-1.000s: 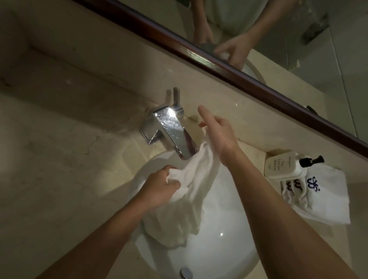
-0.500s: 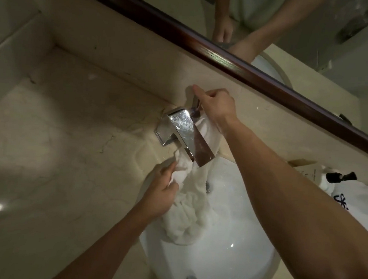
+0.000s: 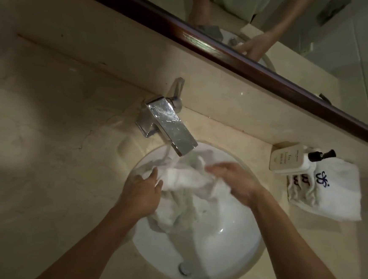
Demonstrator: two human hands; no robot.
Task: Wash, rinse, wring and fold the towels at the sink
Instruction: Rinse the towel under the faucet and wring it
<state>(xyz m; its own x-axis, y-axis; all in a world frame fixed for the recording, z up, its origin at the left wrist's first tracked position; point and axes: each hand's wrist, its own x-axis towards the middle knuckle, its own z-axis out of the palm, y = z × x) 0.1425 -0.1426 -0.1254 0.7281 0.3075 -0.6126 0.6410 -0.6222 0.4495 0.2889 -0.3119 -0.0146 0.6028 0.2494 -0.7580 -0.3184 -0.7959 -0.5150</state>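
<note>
So I've got both hands down in the round white sink basin (image 3: 231, 248) with the wet white towel (image 3: 184, 183) bunched up between them. My left hand (image 3: 141, 193) has its fingers curled into the towel's left end, and my right hand (image 3: 234, 183) is clenched around the right end, so the cloth is stretched across from one fist to the other with the rest sagging down into the bowl below my left hand. The chrome faucet (image 3: 168, 125) sits just above and between the hands, its spout hanging right over the towel. Off past my right hand, on the beige marble counter (image 3: 56, 151), there's a cream pump bottle (image 3: 291, 158) lying against a folded white monogrammed towel (image 3: 333, 190). The drain (image 3: 184, 269) is down near my forearms.
</note>
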